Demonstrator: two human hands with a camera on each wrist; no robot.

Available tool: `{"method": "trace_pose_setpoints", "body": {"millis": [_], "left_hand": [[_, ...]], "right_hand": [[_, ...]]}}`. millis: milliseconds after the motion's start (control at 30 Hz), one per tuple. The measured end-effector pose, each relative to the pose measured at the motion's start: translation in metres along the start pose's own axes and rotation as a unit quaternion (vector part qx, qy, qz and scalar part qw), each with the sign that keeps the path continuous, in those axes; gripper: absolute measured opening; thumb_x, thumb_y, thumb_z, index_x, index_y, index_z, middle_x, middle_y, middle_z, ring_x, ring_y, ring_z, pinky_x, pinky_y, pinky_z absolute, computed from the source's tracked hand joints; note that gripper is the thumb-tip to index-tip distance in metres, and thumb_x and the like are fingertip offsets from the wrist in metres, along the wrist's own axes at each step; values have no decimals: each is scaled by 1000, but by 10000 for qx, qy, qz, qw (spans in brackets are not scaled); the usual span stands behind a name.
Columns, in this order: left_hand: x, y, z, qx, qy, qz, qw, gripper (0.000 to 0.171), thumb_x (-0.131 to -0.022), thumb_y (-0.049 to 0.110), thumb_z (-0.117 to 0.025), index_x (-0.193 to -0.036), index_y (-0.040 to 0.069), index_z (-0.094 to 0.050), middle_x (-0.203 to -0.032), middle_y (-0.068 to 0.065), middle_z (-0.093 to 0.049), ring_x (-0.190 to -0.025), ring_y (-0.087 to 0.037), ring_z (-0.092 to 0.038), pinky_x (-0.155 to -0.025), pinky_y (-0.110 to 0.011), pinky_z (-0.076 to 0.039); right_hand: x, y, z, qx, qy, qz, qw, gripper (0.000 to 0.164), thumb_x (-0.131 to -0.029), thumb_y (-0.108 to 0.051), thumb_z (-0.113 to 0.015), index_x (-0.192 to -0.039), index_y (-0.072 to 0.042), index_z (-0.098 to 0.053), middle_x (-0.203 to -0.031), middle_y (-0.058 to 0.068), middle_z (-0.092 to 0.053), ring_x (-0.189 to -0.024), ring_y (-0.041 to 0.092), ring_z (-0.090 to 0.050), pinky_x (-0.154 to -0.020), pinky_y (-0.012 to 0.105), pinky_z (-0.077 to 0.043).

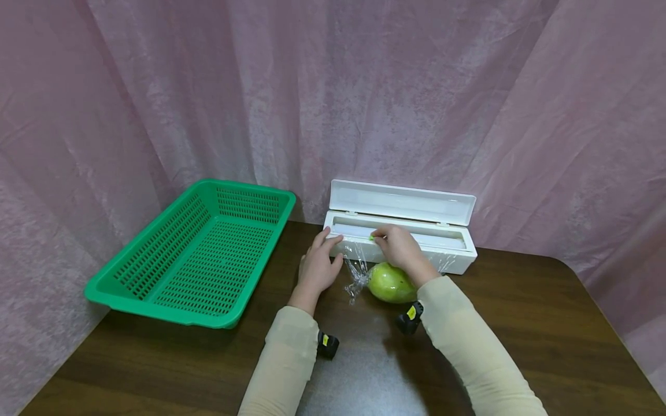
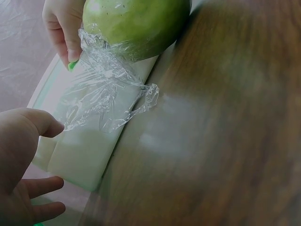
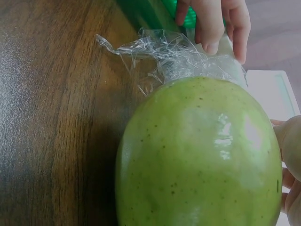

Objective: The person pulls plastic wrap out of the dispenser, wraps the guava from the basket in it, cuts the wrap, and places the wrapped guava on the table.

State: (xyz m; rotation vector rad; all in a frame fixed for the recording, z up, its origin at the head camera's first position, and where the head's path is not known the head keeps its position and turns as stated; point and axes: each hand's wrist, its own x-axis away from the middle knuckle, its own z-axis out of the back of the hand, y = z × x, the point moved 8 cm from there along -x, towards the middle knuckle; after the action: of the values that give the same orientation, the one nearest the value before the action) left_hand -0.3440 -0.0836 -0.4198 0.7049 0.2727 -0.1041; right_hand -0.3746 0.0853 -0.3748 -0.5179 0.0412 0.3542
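Note:
A white cling film dispenser (image 1: 460, 261) stands at the back of the table, its lid raised and a roll inside. Between thumb and fingers, my right hand (image 1: 400, 249) pinches a small green slide cutter (image 1: 372, 237) on its front edge. My left hand (image 1: 317, 268) has its fingers spread, with the fingertips at the dispenser's left end. A large green fruit (image 3: 200, 155) with brown specks lies in front of the dispenser, below my right wrist. Clear cling film (image 2: 106, 77) covers it, bunched on its left side and stretching up to the dispenser's front edge.
A green plastic basket (image 1: 99, 292) with slotted sides stands on the left of the dark wooden table (image 1: 541, 335). Pink curtains (image 1: 416, 86) hang close behind the dispenser. Each wrist wears a small black camera (image 1: 328, 345).

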Motion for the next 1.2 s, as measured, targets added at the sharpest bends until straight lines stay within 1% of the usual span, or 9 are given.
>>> {"method": "trace_pose_setpoints", "body": {"millis": [267, 567, 767, 933, 1200], "left_hand": [[0, 0, -1, 25, -37, -13, 10000, 42, -91, 23, -59, -132, 26, -56, -153, 2, -32, -130, -33, -45, -99, -60, -36], [0, -1, -1, 97, -116, 60, 9999, 42, -92, 24, -59, -133, 27, -55, -153, 3, -31, -132, -33, -43, -103, -63, -31], [0, -1, -1, 82, -98, 52, 9999, 42, -91, 25, -59, -133, 28, -55, -153, 4, -31, -131, -33, -44, -102, -62, -33], [-1, -1, -1, 68, -80, 36, 9999, 41, -91, 25, -60, -132, 28, -56, -153, 4, -32, -131, -34, -44, -101, -62, -33], [0, -1, 0, 69, -97, 26, 9999, 42, -91, 24, -60, -132, 27, -56, -153, 2, -31, -130, -34, -45, -100, -62, -34]], "right_hand": [[2, 2, 1, -8, -36, -52, 10000, 25, -95, -16, -55, -116, -7, -65, -118, 12, -66, -106, 30, -62, -94, 46, -47], [4, 5, 2, 1, -88, -88, 9999, 26, -95, -17, -55, -117, -8, -65, -118, 12, -66, -106, 30, -62, -94, 46, -47], [5, 5, 3, 18, -28, -42, 10000, 25, -95, -15, -54, -116, -7, -66, -117, 12, -66, -105, 30, -62, -93, 45, -48], [5, 5, 5, 33, 26, 44, 10000, 25, -95, -14, -54, -115, -5, -66, -116, 13, -67, -106, 31, -62, -94, 46, -47], [8, 7, 8, 70, 58, 16, 10000, 24, -95, -14, -55, -114, -6, -66, -114, 13, -67, -103, 30, -63, -91, 45, -48]]}}
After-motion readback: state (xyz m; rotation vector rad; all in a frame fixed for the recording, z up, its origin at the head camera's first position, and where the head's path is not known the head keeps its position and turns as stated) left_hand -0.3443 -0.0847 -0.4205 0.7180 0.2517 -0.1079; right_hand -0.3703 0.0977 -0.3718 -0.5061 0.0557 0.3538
